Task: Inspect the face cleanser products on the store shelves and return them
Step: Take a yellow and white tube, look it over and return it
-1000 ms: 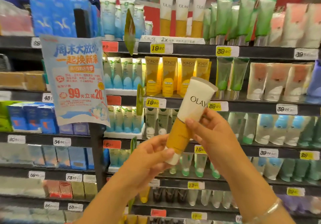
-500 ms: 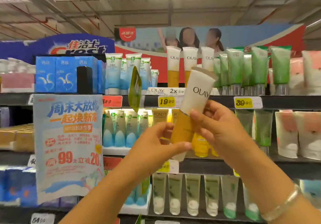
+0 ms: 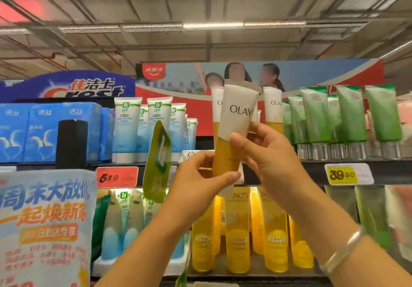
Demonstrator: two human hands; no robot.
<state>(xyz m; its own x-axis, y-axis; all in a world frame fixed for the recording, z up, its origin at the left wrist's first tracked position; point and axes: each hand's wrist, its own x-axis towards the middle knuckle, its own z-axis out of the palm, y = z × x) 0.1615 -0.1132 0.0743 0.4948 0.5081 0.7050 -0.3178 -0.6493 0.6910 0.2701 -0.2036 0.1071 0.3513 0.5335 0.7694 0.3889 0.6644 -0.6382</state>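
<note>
At the left of the pair, the left hand (image 3: 198, 176) is raised from below, and the white cap end of the Olay tube (image 3: 236, 126) is pinched between its thumb and curled fingers (image 3: 231, 176). The tube is held in the air in front of the top shelf (image 3: 312, 170), not resting on it. Its long axis runs nearly upright, tilted slightly so that the flat crimped end lies up and to the right of the cap. The brand name faces the camera.

Further right, the right hand (image 3: 272, 155) is wrapped round the tube's middle, where white meets yellow: the thumb (image 3: 239, 140) is laid across the front and the other fingers are curled behind, mostly hidden. A bracelet (image 3: 341, 248) is worn on that wrist.

Directly behind the held tube, a gap is seen between two standing Olay tubes (image 3: 273, 108) of the same kind on the top shelf. The return is judged to turn on this relation: the slot lies beyond and slightly above both hands, and the cap end already points down, so little turning should be needed. The right hand is judged the nearer to the slot and the likelier to carry the tube in. The neighbouring tubes could be toppled if the cap is brought in off line.
</note>
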